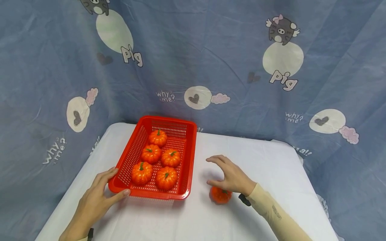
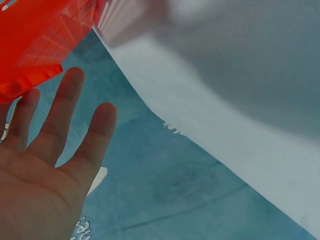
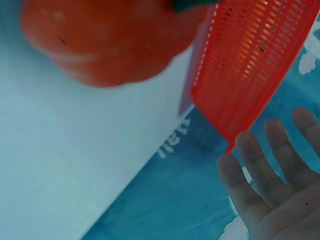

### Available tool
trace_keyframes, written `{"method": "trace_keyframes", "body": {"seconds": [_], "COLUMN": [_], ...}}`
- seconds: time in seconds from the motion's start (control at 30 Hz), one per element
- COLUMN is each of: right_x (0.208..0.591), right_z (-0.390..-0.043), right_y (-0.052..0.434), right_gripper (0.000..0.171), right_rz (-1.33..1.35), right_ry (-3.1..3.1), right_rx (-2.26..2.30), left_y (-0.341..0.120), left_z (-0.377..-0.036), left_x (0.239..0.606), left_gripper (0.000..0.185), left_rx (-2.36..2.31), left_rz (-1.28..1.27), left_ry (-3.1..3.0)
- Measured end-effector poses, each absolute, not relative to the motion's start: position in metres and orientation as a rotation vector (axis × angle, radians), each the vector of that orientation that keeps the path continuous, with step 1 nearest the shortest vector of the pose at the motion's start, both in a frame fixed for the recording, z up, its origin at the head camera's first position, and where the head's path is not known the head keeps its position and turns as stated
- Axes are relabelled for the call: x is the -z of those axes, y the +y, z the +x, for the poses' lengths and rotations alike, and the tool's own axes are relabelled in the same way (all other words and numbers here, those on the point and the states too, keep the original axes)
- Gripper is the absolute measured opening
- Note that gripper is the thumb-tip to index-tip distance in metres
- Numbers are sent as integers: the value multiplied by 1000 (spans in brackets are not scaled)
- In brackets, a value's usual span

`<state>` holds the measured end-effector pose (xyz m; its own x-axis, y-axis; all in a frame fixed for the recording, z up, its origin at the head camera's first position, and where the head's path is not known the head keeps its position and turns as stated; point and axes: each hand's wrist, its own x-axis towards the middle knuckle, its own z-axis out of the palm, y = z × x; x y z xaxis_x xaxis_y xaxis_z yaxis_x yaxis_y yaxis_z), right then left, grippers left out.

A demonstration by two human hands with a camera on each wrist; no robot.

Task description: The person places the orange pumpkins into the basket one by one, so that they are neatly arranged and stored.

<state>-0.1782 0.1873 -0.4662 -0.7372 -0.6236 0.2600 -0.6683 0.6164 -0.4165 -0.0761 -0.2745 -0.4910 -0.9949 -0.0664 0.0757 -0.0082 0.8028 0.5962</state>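
Observation:
A red plastic basket (image 1: pixel 193 157) with perforated walls holds several small orange pumpkins (image 1: pixel 167 178) with green stems. My left hand (image 1: pixel 93 201) is at the basket's near left corner, thumb by the front rim and fingers by the left side. Seen from the left wrist, those fingers (image 2: pixel 62 112) are fairly straight beside the red rim. Another orange pumpkin (image 1: pixel 221 195) sits on the table to the right of the basket, partly covered by my right hand (image 1: pixel 233 175). That hand is spread just above it, holding nothing; the right wrist view shows the fingers (image 3: pixel 260 170) extended and apart from the pumpkin.
A white cloth covers the table (image 1: pixel 256 157) beneath everything. Behind it and along both sides hangs a blue curtain (image 1: pixel 229 60) printed with pigs and lettering. The basket stands near the table's back edge, left of the middle.

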Motion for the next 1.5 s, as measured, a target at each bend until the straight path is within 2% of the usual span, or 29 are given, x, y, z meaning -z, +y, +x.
{"method": "trace_keyframes", "body": {"seconds": [0.2,0.77,1.07,1.5], "right_x": [478,510,524,533], "right_z": [-169,-138,-132,-126], "right_y": [202,232,231,228], "right_gripper": [71,89,103,98], "right_rz": [997,588,611,695], "right_ry": [-2860,-2937,-2953,-2916], "right_rx": [-868,-1154,-1283,-1276], "left_y": [-273,-275,-275,-273], "left_z": [-76,-75,-75,-76], "left_x": [491,491,489,490], "left_gripper": [102,99,100,102], "left_rx": [965,971,987,983], "left_rz": [66,52,60,74], "left_ry": [-2903,-2897,-2907,-2918]}}
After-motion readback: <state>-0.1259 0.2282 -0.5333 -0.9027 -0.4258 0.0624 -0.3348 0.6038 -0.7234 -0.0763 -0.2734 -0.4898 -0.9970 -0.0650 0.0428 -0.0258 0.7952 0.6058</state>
